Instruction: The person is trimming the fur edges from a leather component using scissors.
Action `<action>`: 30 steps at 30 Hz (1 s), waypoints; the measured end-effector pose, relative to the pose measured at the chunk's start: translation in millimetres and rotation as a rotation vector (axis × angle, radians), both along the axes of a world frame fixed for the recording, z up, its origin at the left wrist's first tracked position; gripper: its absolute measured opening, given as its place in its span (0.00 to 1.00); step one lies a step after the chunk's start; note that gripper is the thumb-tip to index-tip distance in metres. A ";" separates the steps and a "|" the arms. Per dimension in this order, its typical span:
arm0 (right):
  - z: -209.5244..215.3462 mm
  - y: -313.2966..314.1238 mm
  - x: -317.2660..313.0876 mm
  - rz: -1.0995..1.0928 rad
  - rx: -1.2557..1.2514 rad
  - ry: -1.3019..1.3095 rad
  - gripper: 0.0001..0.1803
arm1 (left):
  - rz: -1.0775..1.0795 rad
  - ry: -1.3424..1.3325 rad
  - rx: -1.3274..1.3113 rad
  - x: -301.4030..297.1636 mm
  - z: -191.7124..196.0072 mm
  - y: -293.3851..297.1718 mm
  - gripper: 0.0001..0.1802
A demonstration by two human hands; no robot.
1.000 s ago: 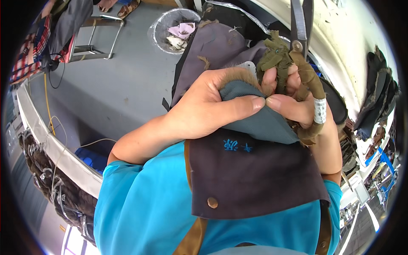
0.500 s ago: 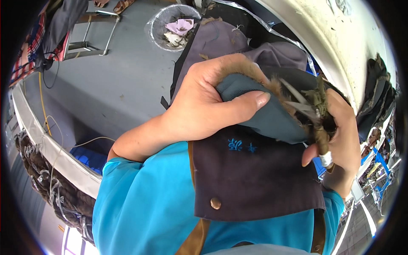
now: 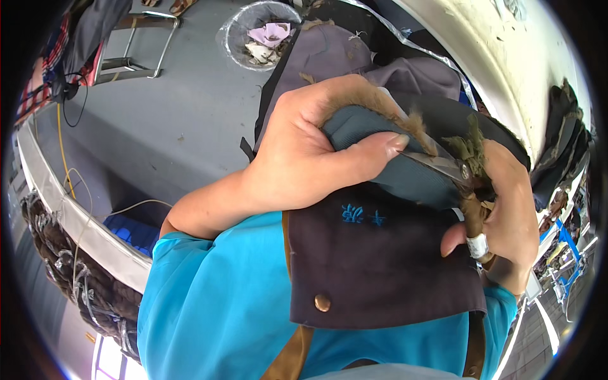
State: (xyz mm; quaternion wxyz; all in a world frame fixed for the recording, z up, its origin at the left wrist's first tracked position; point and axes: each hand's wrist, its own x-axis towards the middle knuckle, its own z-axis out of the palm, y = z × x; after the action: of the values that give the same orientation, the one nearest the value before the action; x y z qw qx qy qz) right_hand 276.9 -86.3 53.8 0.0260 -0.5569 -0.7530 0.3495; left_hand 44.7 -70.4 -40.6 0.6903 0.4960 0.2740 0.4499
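Head view: left hand (image 3: 304, 164) fingers clamp grey cloth (image 3: 373, 142); right hand (image 3: 506, 209) fingers grip scissors (image 3: 443, 166) against it.

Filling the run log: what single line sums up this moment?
left hand: grips grey cloth | right hand: scissors at cloth edge

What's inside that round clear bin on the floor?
The bin holds a pink cloth scrap, a pale scrap and dark fluffy bits. Whatever lies beneath them is covered.
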 end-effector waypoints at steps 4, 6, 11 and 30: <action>-4.2 1.3 -8.8 0.002 -0.043 0.096 0.30 | -0.001 -0.011 -0.046 0.9 1.9 -2.4 0.10; -5.7 0.0 -8.7 -0.011 -0.039 0.127 0.32 | 0.018 -0.013 -0.017 2.9 0.9 -3.3 0.10; -8.8 -0.9 -6.7 0.059 -0.092 0.078 0.54 | -0.028 0.061 -0.110 -1.2 7.5 -5.0 0.10; -17.0 -8.4 -20.9 -0.211 -0.087 0.129 0.22 | -0.106 0.099 -0.182 -1.5 6.1 -2.7 0.09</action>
State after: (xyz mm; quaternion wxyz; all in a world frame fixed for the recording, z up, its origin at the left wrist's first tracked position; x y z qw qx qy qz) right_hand 256.0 -94.7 36.9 0.0871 -0.6100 -0.6711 0.4123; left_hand 43.3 -73.1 -34.5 0.7408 0.4668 0.3208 0.3610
